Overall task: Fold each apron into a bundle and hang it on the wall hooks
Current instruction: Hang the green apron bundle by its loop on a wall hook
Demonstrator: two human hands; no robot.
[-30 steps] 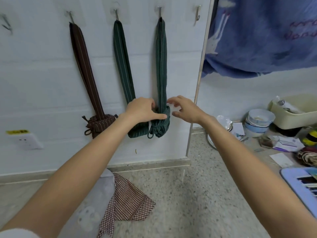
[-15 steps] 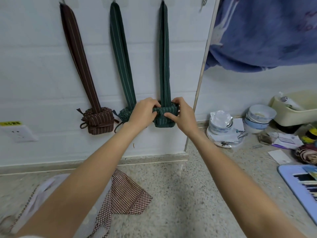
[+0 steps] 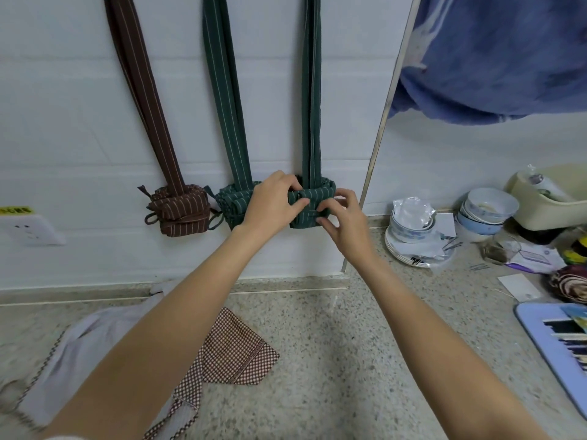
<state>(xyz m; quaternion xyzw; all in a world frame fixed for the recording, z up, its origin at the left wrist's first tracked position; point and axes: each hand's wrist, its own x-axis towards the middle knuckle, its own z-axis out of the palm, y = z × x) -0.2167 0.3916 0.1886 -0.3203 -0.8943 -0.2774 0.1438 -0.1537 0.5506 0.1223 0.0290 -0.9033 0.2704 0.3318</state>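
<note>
White wall (image 3: 63,122) ahead, I see left hand (image 3: 273,201) and right hand (image 3: 344,217) both pinching the right green apron bundle (image 3: 313,201), brown bundle (image 3: 179,209) hanging alongside.

Speckled floor (image 3: 333,360) bears checked cloth (image 3: 235,354), stacked bowls (image 3: 486,211), mat (image 3: 559,341).

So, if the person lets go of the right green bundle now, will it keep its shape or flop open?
The green bundle is probably soft, since both hands, left and right, pinch into it. It is likely light, as it hangs on one narrow strip. The brown bundle keeps its shape untouched, so this one may too.
</note>
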